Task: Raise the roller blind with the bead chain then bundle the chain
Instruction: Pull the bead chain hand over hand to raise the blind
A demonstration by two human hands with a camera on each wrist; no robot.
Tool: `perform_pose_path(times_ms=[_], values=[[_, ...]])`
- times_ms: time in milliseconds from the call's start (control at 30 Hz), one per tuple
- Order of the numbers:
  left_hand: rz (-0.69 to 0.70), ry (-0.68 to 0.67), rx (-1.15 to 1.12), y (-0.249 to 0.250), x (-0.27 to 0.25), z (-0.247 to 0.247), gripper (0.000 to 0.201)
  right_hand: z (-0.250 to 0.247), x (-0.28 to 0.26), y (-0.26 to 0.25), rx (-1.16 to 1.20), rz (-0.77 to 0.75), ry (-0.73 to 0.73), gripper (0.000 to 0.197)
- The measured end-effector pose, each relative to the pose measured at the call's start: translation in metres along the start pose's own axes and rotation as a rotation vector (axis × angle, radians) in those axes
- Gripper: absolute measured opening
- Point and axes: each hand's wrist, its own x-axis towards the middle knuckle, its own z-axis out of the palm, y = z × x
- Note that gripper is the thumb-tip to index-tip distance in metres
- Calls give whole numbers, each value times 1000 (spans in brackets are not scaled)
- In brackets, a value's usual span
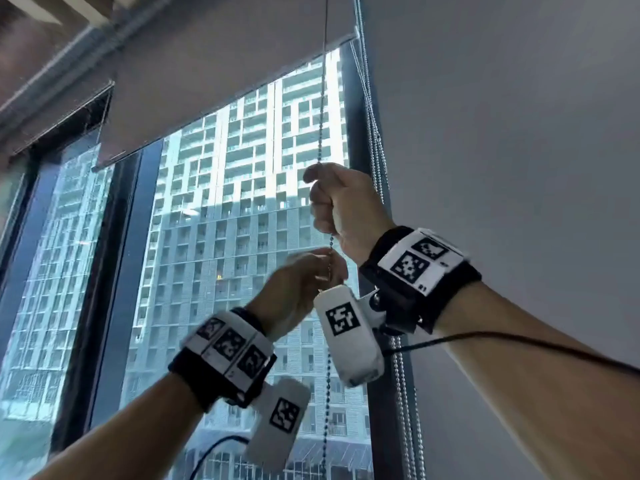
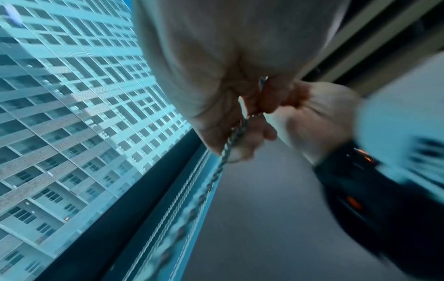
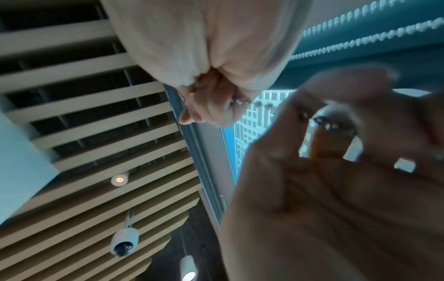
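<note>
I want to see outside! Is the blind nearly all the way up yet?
Partly: the blind already uncovers much of the window. Right hand grips the bead chain, left hand pinches it just below. Left: any more raising wanted, then bundling the hanging chain.

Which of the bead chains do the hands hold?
The dark bead chain hanging before the glass; the right hand and left hand hold it. The silvery chains by the frame hang free.

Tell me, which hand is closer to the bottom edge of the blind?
Right. The right hand grips the bead chain higher up, nearer the blind's bottom edge; the left hand pinches it just below.
</note>
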Motion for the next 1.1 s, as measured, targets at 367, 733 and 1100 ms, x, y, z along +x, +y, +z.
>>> perform_pose_path(times_ms=[367, 733, 1100], values=[[-25, 79, -86, 91, 56, -4, 40, -22, -96, 43, -332, 32, -344, 32], [216, 275, 168, 84, 47, 27, 28, -57, -41, 8, 144, 321, -300, 45], [16, -35, 9, -7, -15, 37, 29, -24, 7, -40, 19, 128, 32, 24]])
